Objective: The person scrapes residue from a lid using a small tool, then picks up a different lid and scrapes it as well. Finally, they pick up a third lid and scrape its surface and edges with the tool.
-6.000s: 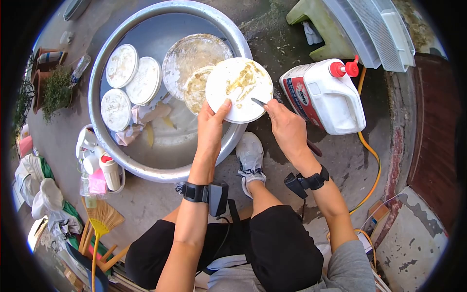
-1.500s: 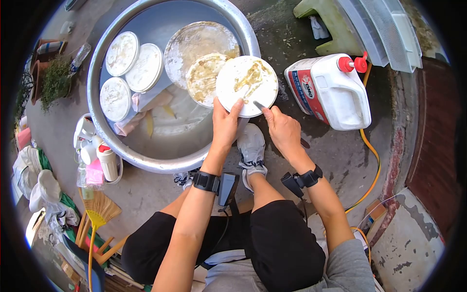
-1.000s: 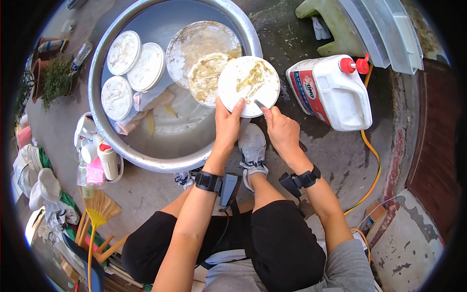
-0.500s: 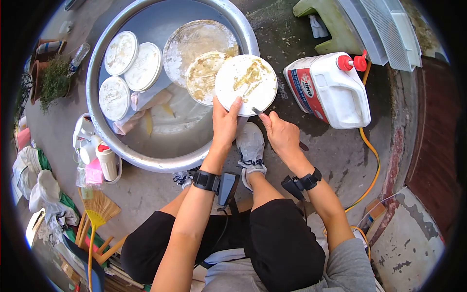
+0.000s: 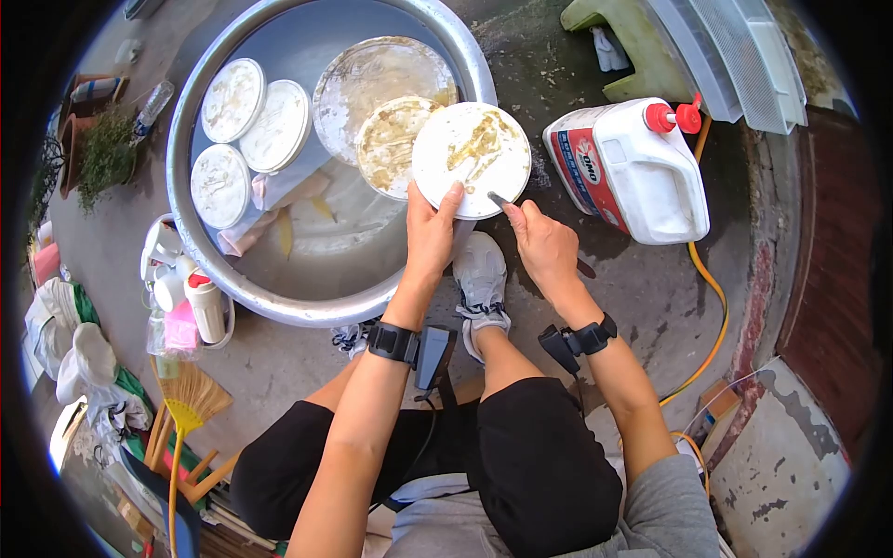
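My left hand (image 5: pixel 434 231) grips the near rim of a round white lid (image 5: pixel 488 153), thumb on top. Yellow-brown residue is caked on the lid's upper middle. In my closed right hand (image 5: pixel 544 242) is a narrow metal-bladed tool (image 5: pixel 499 200); its grey tip lies at the lid's lower right, and a dark handle end shows below my fist. The lid is held over the right rim of a big metal basin (image 5: pixel 191 246). Behind it in the basin are a smaller stained lid (image 5: pixel 386 149) and a larger stained disc (image 5: pixel 363 79).
Several whitish lids, including one round lid (image 5: pixel 233 99), lie in the basin's left side in shallow water. A white detergent jug (image 5: pixel 665 186) with a red cap stands at right by an orange hose (image 5: pixel 712 321). A broom (image 5: pixel 191 395) and thermos (image 5: pixel 205 307) are at left.
My right hand and the tool have shifted slightly up and to the right across the lid. My left hand keeps the lid in nearly the same place.
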`<state>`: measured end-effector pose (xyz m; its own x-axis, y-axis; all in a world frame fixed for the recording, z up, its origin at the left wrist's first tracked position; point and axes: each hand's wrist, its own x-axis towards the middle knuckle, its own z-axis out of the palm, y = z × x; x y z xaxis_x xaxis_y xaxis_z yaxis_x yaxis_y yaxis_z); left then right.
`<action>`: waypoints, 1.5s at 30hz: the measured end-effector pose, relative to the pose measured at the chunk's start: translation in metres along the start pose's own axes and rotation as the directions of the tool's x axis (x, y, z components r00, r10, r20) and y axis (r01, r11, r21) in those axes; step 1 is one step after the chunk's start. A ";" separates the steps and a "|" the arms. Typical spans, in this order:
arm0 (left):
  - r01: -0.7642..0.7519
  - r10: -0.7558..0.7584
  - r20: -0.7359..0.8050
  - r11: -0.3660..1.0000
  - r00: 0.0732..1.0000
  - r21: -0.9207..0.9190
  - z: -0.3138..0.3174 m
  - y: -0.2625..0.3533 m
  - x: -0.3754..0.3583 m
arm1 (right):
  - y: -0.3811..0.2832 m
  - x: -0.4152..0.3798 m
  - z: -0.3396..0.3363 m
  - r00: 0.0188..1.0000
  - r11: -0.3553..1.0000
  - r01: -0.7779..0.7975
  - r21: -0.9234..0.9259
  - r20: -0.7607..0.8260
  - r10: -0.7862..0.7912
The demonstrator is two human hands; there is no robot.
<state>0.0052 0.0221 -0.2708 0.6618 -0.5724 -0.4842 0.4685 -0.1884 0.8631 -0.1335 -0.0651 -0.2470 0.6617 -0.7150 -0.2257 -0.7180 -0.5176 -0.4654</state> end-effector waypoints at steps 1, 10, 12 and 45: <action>-0.003 0.003 -0.008 1.000 1.000 -0.006 0.001 0.000 0.000 | -0.002 0.000 0.001 1.000 1.000 0.003 0.006 0.003 -0.003; -0.011 0.011 0.000 0.999 1.000 -0.046 0.000 -0.002 0.000 | -0.003 0.003 0.003 0.999 1.000 -0.022 0.005 -0.032 0.023; -0.024 0.024 0.003 0.999 1.000 -0.037 0.002 0.000 -0.001 | -0.007 -0.001 0.005 0.999 0.999 -0.027 0.027 -0.028 0.027; -0.027 0.027 0.007 1.000 1.000 0.008 0.000 0.000 0.001 | 0.006 -0.001 -0.007 0.995 0.995 -0.103 0.013 -0.004 0.103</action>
<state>0.0060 0.0217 -0.2713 0.6701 -0.5832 -0.4592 0.4452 -0.1793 0.8773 -0.1402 -0.0709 -0.2433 0.5836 -0.7662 -0.2688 -0.7792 -0.4352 -0.4511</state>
